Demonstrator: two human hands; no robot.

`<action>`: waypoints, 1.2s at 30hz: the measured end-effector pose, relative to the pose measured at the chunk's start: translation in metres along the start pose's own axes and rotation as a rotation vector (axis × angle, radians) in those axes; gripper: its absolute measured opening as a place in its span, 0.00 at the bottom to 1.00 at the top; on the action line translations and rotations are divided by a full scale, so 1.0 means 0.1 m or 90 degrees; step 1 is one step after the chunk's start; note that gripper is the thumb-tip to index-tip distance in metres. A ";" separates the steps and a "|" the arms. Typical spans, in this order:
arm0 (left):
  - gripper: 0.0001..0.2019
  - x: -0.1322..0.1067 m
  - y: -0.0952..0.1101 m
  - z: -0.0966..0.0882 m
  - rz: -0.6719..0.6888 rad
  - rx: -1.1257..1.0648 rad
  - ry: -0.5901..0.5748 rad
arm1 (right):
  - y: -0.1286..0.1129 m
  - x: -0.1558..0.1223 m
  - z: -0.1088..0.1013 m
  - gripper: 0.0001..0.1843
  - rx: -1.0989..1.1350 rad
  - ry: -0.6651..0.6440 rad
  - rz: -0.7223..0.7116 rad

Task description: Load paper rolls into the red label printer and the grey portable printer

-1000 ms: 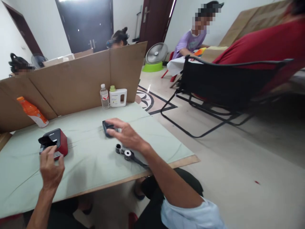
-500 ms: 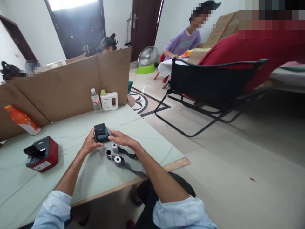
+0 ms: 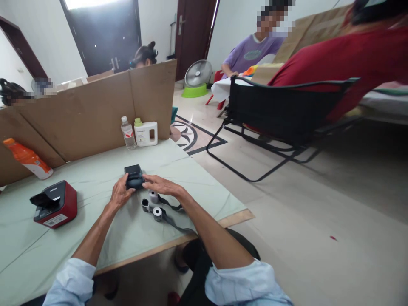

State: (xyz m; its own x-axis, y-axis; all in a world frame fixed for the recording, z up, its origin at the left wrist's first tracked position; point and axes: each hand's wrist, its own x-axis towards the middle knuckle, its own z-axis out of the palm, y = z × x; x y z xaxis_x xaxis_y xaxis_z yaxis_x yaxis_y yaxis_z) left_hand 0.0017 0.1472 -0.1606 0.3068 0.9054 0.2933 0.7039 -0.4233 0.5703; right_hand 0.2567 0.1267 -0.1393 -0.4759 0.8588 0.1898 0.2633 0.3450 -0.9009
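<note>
A small black printer (image 3: 134,177) rests on the pale green table cover (image 3: 95,178). My left hand (image 3: 120,193) grips its left side and my right hand (image 3: 158,185) holds its right side. Just in front of my hands lie three small paper rolls (image 3: 152,205) with a dark ribbon trailing toward the table edge. A red and black printer (image 3: 55,204) stands apart at the left.
A cardboard screen (image 3: 95,106) walls the table's far side, with a water bottle (image 3: 128,133), a white jug (image 3: 146,133) and an orange bottle (image 3: 27,158) before it. A black folding chair (image 3: 287,114) stands to the right. Other people sit behind the screen and at right.
My left hand left the red printer and moved right onto the black printer. Both hands now hold the black printer; the view shifted slightly.
</note>
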 end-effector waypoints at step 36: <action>0.40 -1.07 -0.33 -0.80 -0.080 0.084 0.086 | -0.35 -1.04 1.33 0.23 -0.477 0.113 -0.113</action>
State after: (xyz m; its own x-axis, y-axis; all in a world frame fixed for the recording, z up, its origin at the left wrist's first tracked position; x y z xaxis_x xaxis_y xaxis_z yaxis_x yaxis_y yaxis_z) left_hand -0.1060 0.0614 -0.1496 0.1292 0.9348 0.3309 0.8113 -0.2916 0.5067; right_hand 0.1855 -0.0254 -0.1790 -0.4385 0.7933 0.4224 0.7213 0.5910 -0.3612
